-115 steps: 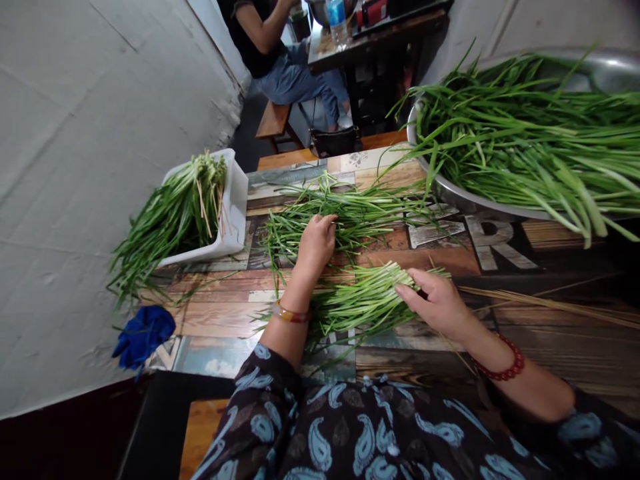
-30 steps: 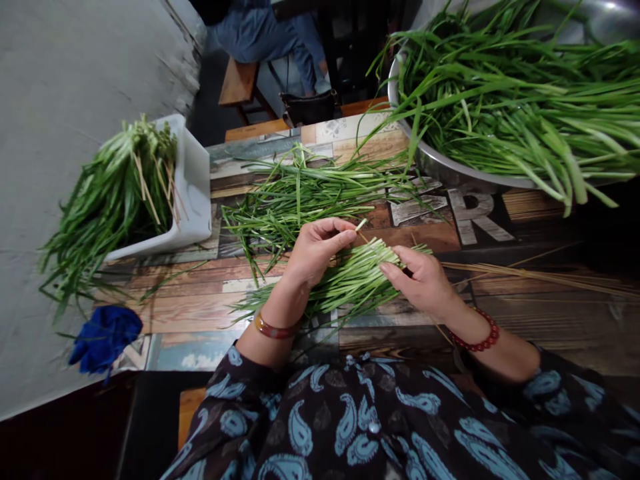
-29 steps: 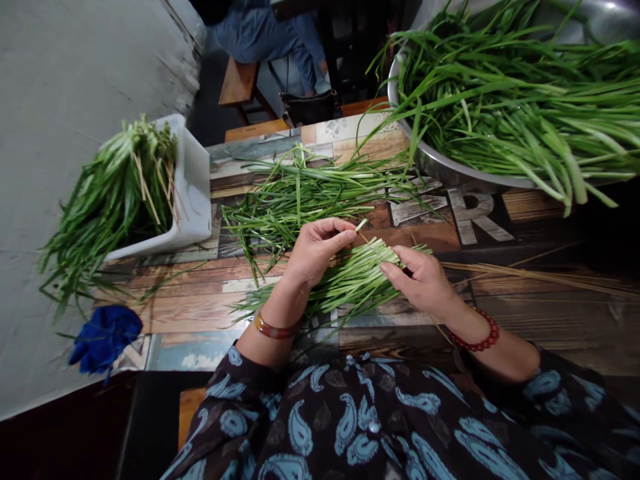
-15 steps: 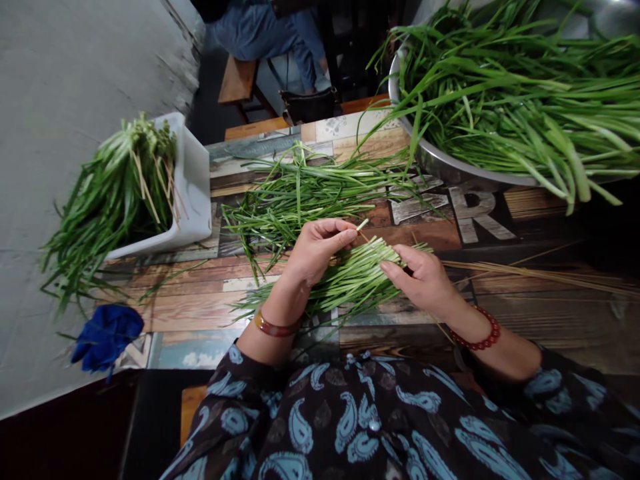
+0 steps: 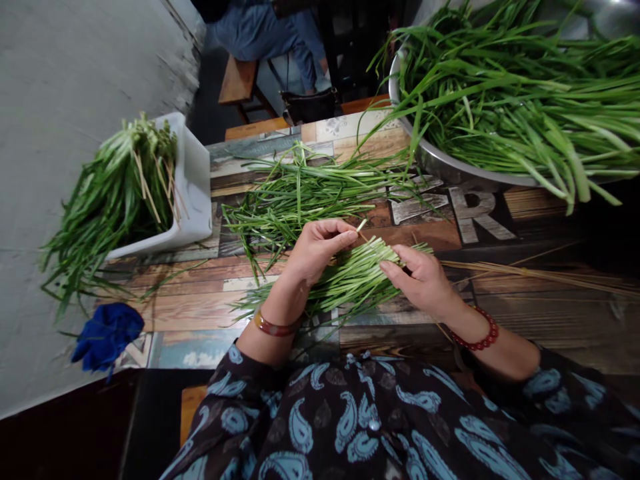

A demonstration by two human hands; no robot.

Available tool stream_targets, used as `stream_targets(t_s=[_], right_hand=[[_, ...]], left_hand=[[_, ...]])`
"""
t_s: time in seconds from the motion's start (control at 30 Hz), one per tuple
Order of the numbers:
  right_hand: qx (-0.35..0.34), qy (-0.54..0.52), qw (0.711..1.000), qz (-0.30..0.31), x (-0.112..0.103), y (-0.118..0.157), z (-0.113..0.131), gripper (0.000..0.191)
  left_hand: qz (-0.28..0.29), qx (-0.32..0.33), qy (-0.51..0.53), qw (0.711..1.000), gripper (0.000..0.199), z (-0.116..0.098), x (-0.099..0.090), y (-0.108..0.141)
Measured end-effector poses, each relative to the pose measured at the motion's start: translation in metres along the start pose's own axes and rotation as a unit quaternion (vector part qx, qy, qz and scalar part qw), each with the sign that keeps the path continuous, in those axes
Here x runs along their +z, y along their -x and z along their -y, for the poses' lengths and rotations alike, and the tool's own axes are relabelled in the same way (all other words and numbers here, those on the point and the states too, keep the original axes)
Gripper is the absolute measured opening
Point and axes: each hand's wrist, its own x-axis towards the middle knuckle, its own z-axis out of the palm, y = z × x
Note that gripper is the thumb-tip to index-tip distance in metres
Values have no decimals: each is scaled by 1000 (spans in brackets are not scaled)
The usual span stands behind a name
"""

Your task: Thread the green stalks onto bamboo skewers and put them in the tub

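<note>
My left hand [image 5: 320,250] is closed in a pinch of thumb and forefinger on a garlic chive stalk [image 5: 362,225], its pale end sticking out beyond the fingertips. A thin brown stick [image 5: 365,237] shows just below that stalk; part of it is hidden by the hand. Under both hands, a flat row of garlic chives [image 5: 355,273] lies with its cut white ends to the upper right and its green leaves to the lower left. Thumb and fingers of my right hand [image 5: 420,277] grip the cut ends of this row.
Loose chives [image 5: 310,193] are spread behind my hands. At the back right stands a metal basin [image 5: 425,150] heaped with chives. A white plastic bin [image 5: 195,180] on the left holds skewered chives. Thin bamboo sticks [image 5: 525,271] lie right; a blue cloth [image 5: 107,337] lies left. A person [image 5: 270,33] sits beyond the table.
</note>
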Motion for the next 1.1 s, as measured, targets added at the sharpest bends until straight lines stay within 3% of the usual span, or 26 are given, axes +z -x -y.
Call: stream_targets(t_s=[0.33, 0.53, 0.73, 0.8, 0.93, 1.0, 1.1], right_hand=[[-7, -2, 1000, 2, 3, 0, -3, 20], [2, -20, 1000, 15, 1, -2, -1, 21], [31, -71, 997, 27, -1, -3, -3, 14], [34, -105, 993, 32, -2, -1, -6, 23], [39, -126, 990, 43, -9, 1, -8, 28], [29, -103, 993, 40, -12, 1, -7, 24], [0, -65, 997, 33, -15, 1, -6, 21]], left_hand=[[65, -21, -25, 997, 30, -2, 0, 0], [112, 72, -99, 986, 25, -10, -2, -1], [206, -8, -95, 974, 30, -8, -6, 0], [183, -2, -98, 978, 29, -7, -10, -1], [70, 31, -41, 996, 30, -11, -21, -1], [64, 45, -28, 997, 30, -14, -24, 1], [110, 39, -28, 993, 33, -16, -23, 4]])
